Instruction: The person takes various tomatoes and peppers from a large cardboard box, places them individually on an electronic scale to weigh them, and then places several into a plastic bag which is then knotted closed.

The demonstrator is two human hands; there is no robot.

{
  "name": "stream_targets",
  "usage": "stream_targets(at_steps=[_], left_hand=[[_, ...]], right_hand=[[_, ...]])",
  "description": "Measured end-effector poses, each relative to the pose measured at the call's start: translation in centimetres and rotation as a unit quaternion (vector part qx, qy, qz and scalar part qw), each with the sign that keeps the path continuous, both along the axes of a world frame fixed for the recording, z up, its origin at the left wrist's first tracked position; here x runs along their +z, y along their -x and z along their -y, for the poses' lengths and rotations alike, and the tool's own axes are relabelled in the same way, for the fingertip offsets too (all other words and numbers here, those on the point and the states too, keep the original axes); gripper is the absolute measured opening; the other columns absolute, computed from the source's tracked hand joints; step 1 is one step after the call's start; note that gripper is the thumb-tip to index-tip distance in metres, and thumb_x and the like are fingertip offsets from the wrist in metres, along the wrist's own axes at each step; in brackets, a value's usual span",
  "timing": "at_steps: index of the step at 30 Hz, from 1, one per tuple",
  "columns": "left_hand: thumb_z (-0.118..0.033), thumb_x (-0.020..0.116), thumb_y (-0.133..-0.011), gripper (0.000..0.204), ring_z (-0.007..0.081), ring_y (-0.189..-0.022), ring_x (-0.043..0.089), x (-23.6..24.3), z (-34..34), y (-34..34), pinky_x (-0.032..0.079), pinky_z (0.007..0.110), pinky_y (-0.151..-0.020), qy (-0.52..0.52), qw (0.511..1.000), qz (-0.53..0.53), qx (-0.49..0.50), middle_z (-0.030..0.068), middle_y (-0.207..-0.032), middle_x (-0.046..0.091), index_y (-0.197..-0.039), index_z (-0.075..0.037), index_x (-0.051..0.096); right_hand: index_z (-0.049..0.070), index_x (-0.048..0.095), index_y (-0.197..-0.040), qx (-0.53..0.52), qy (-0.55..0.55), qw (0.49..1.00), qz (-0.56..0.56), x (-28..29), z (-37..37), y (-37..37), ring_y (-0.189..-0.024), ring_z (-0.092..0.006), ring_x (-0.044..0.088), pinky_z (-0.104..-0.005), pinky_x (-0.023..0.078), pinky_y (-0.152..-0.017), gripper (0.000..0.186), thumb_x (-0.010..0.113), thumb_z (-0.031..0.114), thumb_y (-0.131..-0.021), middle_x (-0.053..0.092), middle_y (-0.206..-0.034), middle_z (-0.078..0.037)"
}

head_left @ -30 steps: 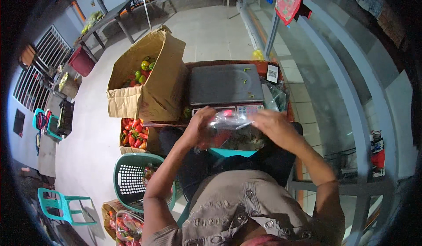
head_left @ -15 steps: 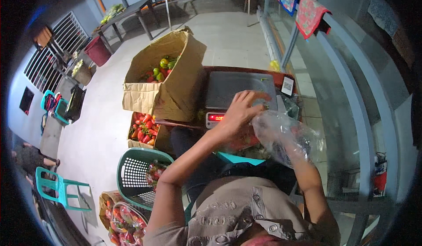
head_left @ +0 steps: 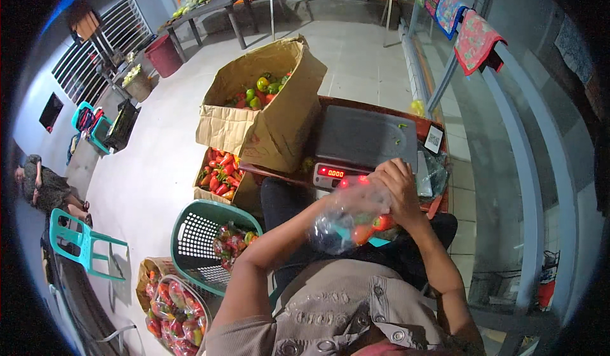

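A clear plastic bag [head_left: 330, 227] hangs above my lap, between my forearms. My right hand [head_left: 399, 189] pinches its gathered upper edge. My left hand [head_left: 363, 197] is against the same bag and seen through the plastic, so its fingers are blurred; whether it is inside or behind the film I cannot tell. Red peppers [head_left: 363, 233] show just below the hands, partly covered by the plastic. Beyond my hands stands a digital scale [head_left: 362, 138] with a lit red display and small green bits on its grey pan.
A tall paper sack [head_left: 279, 124] of red and green peppers stands left of the scale. Below are a box of red peppers [head_left: 220, 177], a green basket [head_left: 184, 245] with bagged peppers and a sack of bagged peppers [head_left: 178, 311]. Metal railings [head_left: 521, 152] run along the right.
My left hand has come back from over the scale to the bag. My right hand, earlier seen through the bag, now grips its edge from outside. The bag has moved left.
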State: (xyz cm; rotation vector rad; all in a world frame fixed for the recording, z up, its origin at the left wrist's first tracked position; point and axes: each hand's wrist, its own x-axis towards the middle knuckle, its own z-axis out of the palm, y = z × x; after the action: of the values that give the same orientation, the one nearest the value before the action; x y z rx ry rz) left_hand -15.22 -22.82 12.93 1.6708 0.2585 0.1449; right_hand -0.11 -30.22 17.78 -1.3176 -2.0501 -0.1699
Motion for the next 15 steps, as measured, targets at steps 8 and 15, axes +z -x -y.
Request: stream_targets(at_steps=[8, 15], left_hand=[[-0.027, 0.068, -0.083, 0.052, 0.0184, -0.114, 0.048, -0.5, -0.3, -1.2, 0.038, 0.034, -0.098, 0.060, 0.995, 0.082, 0.011, 0.0096, -0.122, 0.052, -0.124, -0.002, 0.048], [-0.025, 0.070, -0.082, 0.048, 0.0152, -0.105, 0.054, -0.6, 0.4, -0.8, 0.042, 0.031, -0.094, 0.240, 0.967, 0.077, 0.043, 0.0054, -0.114, 0.057, -0.120, -0.002, 0.050]], right_hand=[[0.001, 0.056, -0.086, 0.078, 0.221, 0.809, -0.539, 0.1, 0.7, 1.2, -0.081, -0.0222, 0.056, -0.0355, 0.046, -0.072, 0.027, 0.049, 0.027, -0.090, 0.056, -0.084, -0.009], [0.006, 0.051, -0.076, 0.173, 0.247, 0.631, -0.715, -2.4, -0.5, 0.5, -0.071, -0.0163, 0.054, -0.0290, 0.045, -0.068, 0.032, 0.054, 0.033, -0.092, 0.049, -0.070, -0.004]])
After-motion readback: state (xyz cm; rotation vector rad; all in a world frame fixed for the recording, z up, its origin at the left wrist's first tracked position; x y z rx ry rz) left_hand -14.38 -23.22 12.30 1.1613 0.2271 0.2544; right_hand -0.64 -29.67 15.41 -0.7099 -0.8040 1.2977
